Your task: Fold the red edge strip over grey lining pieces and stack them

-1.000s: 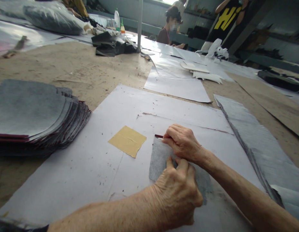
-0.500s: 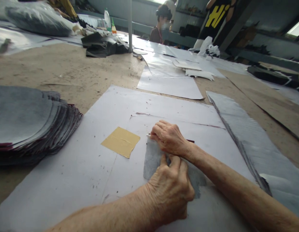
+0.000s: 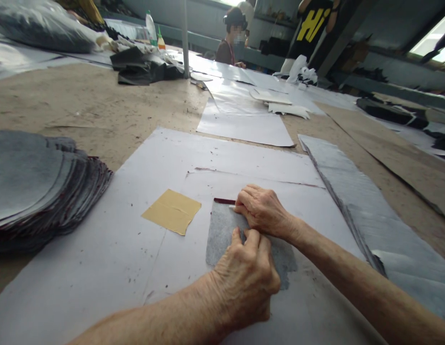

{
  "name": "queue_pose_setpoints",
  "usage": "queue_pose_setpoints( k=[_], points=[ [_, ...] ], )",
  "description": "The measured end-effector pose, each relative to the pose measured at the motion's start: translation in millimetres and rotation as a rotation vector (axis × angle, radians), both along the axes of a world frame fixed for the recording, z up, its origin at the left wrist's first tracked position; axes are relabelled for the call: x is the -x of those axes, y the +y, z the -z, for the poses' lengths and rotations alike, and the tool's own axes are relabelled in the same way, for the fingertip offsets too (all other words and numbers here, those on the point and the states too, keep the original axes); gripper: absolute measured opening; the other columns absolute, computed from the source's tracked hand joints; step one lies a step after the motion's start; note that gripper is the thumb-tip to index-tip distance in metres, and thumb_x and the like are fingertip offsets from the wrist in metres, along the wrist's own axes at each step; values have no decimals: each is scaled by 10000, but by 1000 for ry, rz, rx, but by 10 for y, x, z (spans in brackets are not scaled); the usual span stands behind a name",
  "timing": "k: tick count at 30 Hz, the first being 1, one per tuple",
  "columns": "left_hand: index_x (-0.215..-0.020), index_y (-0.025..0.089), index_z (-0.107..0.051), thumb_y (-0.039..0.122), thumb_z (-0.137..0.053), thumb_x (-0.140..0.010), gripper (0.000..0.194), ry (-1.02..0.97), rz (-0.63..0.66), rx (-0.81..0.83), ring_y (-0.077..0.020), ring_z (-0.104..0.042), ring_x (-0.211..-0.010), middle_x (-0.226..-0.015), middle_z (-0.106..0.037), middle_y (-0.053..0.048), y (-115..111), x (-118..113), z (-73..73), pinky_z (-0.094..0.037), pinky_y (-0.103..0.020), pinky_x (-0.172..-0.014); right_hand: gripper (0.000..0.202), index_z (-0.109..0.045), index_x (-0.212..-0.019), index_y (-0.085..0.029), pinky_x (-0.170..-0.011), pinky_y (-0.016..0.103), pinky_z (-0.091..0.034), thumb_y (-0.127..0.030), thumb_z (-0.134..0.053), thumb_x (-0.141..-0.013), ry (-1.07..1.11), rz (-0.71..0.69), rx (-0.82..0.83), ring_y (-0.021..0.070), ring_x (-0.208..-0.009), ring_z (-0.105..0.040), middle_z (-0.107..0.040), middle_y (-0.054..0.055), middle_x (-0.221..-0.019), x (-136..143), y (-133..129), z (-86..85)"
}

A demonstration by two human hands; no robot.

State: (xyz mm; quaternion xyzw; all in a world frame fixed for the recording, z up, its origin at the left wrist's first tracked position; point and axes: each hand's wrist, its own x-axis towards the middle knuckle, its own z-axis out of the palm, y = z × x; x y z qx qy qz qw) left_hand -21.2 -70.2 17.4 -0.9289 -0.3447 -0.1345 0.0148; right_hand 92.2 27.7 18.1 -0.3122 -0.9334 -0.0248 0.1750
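Broad, scuffed tan table (image 3: 110, 110), spread with white paper sheets (image 3: 100, 268). Stacked at the left edge, grey cut pieces (image 3: 31, 184); laid flat on the paper, a tan patch (image 3: 171, 211) and one grey piece (image 3: 222, 232). Heaped farther back, dark fabric (image 3: 143, 69).

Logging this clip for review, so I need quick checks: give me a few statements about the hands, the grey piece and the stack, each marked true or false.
1. Both hands rest on the flat grey felt-like piece. True: the left hand presses its near part, the right hand its far edge.
2. The tan square patch lies on top of the grey piece. False: it lies beside it, apart, on the white paper sheet.
3. A stack of grey cut pieces sits to the left. True.
4. The grey piece has a green far edge. False: that edge shows dark red.
5. The right hand is lifted clear. False: it touches the piece.
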Motion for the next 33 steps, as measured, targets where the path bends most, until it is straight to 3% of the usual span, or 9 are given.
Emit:
queue_pose_setpoints(
  k=[3,9,16,20,23,29,33],
  points=[
    [-809,83,-626,247,-449,-767,245,14,-4,-10,-260,-491,-766,-798,-541,-144,-2,5,4,-479,-493,-703,159,-512,-659,-153,-574,246,-341,-138,-497,-817,11,45,-31,148,-642,-470,-543,34,-653,-6,-19,-23],
    [-796,85,-637,234,-434,-773,253,-2,-5,-17,-243,-500,-722,-764,-541,-128,-13,14,12,-487,-477,-692,112,-527,-663,-154,-582,238,-348,-126,-563,-765,-41,20,62,140,-633,-489,-546,16,-636,-74,-58,-54],
    [-949,32,-637,251,-439,-767,347,11,-38,-135,-304,-535,-909,-1031,-567,-222,-37,3,66,-484,-471,-775,172,-516,-645,-147,-570,262,-341,-153,-506,-817,-79,153,-47,155,-623,-481,-545,42,-638,-378,-161,-104],
    [-849,64,-656,237,-447,-757,287,21,-33,-106,-281,-544,-824,-884,-593,-178,-30,-2,39,-495,-469,-730,133,-528,-680,-149,-606,250,-365,-148,-512,-812,36,162,-12,148,-651,-499,-565,35,-661,-297,-236,-85],
    [-813,76,-654,233,-449,-763,264,35,-21,-72,-251,-534,-751,-789,-580,-145,-17,3,12,-500,-438,-686,99,-544,-678,-149,-588,247,-361,-151,-566,-775,-30,185,30,150,-649,-515,-584,37,-674,-186,-234,-67],
    [-1015,15,-618,235,-457,-762,372,24,-41,-149,-283,-545,-892,-1064,-565,-229,-39,14,63,-483,-444,-795,89,-545,-682,-148,-587,253,-349,-128,-582,-760,-132,295,25,159,-653,-524,-585,41,-671,-398,-225,-87],
    [-1001,21,-626,228,-478,-738,366,10,-55,-154,-282,-551,-883,-1065,-572,-225,-45,4,83,-492,-440,-787,103,-539,-678,-153,-593,261,-346,-129,-575,-771,-135,365,-17,163,-664,-522,-587,45,-678,-563,-302,-106]
  ],
)
